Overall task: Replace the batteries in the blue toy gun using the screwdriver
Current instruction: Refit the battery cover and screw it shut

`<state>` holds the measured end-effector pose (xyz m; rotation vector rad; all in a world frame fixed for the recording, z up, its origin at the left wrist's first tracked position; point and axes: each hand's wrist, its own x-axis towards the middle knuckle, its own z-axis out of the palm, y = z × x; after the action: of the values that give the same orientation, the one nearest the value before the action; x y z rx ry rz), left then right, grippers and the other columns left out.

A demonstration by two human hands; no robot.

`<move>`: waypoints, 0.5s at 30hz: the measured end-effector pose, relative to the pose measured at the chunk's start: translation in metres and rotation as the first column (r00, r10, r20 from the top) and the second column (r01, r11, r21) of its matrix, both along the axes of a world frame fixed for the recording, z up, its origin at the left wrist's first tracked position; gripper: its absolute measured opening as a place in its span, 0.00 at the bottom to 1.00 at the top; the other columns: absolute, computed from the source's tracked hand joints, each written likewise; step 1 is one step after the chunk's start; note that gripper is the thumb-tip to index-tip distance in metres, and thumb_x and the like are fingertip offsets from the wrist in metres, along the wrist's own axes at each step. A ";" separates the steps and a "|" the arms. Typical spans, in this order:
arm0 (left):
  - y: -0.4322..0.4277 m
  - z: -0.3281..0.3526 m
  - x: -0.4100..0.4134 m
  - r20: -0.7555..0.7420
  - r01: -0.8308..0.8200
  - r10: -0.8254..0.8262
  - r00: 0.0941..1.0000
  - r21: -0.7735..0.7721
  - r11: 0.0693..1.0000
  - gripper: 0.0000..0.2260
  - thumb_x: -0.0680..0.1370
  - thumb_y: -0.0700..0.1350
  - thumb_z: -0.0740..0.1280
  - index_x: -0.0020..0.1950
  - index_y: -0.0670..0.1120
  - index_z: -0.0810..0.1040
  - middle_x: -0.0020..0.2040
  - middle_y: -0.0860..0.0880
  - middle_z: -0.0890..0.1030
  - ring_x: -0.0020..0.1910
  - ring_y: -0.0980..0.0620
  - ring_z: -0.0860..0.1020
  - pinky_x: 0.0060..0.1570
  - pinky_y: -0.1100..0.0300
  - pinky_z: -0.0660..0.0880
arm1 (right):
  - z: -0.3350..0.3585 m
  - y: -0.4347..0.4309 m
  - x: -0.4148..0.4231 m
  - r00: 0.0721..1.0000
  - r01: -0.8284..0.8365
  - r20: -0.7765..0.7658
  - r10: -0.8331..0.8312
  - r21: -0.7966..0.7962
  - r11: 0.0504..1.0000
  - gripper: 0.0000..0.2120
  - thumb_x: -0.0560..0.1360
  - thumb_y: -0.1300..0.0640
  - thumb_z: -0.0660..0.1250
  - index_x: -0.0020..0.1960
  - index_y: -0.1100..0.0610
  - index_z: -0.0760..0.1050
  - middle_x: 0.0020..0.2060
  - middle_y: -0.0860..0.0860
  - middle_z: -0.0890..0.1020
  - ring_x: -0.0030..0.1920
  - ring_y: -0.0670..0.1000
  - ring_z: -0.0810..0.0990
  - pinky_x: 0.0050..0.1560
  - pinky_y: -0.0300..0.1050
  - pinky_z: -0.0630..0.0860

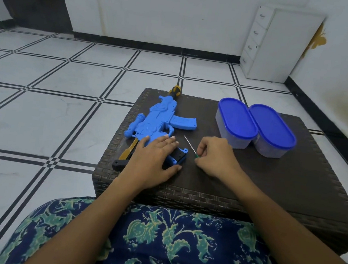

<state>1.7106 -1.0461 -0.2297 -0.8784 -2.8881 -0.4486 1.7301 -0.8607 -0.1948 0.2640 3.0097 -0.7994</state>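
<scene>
Now | left hand [156,155] fingers spread on toy gun [159,119] | right hand [215,155] fingers pinching screwdriver [190,145]

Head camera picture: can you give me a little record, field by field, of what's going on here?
surface: dark woven table
toy: blue toy gun lying flat on the table's left part
left hand: rests flat on the gun's near end
right hand: pinches the screwdriver, its shaft pointing away
also there: two blue-lidded tubs, lids on, far right

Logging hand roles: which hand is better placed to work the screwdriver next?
Probably right: the right hand pinches the screwdriver, while the left hand lies flat on the blue toy gun.
</scene>
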 end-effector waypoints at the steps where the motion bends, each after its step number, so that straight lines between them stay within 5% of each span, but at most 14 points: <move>1: 0.000 0.001 0.000 0.004 0.000 0.000 1.000 0.000 1.000 0.29 0.77 0.63 0.61 0.76 0.54 0.61 0.77 0.57 0.60 0.76 0.58 0.54 0.74 0.48 0.48 | -0.001 -0.001 -0.001 1.000 0.007 0.009 -0.007 0.008 1.000 0.09 0.68 0.63 0.74 0.41 0.52 0.76 0.41 0.49 0.79 0.43 0.49 0.79 0.47 0.48 0.81; 7: 0.004 0.006 -0.001 0.024 -0.012 0.014 1.000 -0.072 0.997 0.30 0.76 0.65 0.59 0.75 0.55 0.61 0.77 0.57 0.61 0.76 0.57 0.54 0.73 0.44 0.51 | -0.002 0.004 -0.001 1.000 -0.005 0.006 0.005 0.000 1.000 0.07 0.70 0.58 0.75 0.43 0.52 0.77 0.40 0.47 0.79 0.43 0.48 0.79 0.48 0.50 0.82; 15: 0.031 0.020 0.001 0.105 -0.053 0.059 0.993 -0.059 0.997 0.23 0.77 0.65 0.55 0.64 0.53 0.73 0.65 0.56 0.75 0.71 0.53 0.65 0.69 0.33 0.50 | 0.004 0.036 0.009 0.950 0.145 -0.268 -0.160 -0.072 0.987 0.05 0.72 0.54 0.73 0.41 0.51 0.78 0.34 0.43 0.80 0.37 0.43 0.78 0.41 0.42 0.79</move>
<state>1.7112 -1.0146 -0.2100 -0.8022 -3.0282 -0.4236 1.7393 -0.8250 -0.1909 0.4235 3.2491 -1.0022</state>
